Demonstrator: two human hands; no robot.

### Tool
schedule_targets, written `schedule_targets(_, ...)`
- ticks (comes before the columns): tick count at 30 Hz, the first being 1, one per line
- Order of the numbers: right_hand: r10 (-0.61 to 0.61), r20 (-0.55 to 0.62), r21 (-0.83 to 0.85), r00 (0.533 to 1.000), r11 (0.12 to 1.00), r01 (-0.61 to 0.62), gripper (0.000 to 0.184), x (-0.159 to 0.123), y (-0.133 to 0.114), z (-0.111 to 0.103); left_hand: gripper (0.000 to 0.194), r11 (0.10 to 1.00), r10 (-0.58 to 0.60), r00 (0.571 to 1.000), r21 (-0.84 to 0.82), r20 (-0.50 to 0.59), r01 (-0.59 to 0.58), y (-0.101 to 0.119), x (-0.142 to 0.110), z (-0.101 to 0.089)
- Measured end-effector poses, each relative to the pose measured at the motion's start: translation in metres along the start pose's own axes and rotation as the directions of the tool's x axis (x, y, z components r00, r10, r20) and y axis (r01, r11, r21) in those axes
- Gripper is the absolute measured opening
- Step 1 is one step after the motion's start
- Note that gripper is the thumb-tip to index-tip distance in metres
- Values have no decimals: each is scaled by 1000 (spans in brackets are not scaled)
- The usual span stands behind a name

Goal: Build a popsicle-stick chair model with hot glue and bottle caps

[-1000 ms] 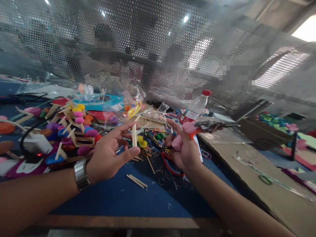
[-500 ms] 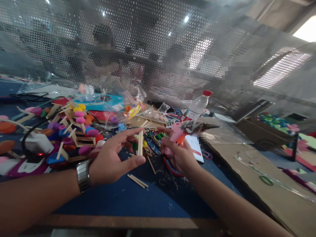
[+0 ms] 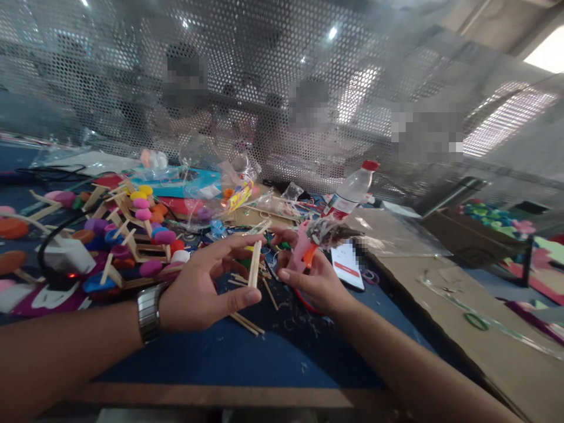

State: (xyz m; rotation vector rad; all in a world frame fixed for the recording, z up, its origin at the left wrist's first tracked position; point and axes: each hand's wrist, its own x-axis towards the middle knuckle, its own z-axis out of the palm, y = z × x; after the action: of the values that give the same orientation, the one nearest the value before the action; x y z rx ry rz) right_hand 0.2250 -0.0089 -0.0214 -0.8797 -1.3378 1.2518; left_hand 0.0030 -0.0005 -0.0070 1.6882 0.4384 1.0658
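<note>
Behind the blue-topped table's front edge [image 3: 220, 392], pale slim wooden sticks [image 3: 254, 265] are pinched by the left hand [image 3: 198, 288], a pink-and-orange glue gun [image 3: 301, 249] gripped by the right hand [image 3: 324, 285].

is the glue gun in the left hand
No, the right hand holds the glue gun, while the left hand holds wooden sticks.

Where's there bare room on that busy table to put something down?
At the near side: blue tabletop between the brown front edge and the loose sticks by the left hand. Crowded: the left side, with colourful discs, and behind the right hand.
</note>
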Motion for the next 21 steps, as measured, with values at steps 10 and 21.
schedule_targets(10,58,190,13,980,998,-62,99,-5,-4,3,63,991,-38,993,-121,114,51,4,-3,3)
schedule_targets(21,32,246,51,969,998,-46,88,-5,1,0,53,993,-15,998,-115,-59,8,3,1,0)
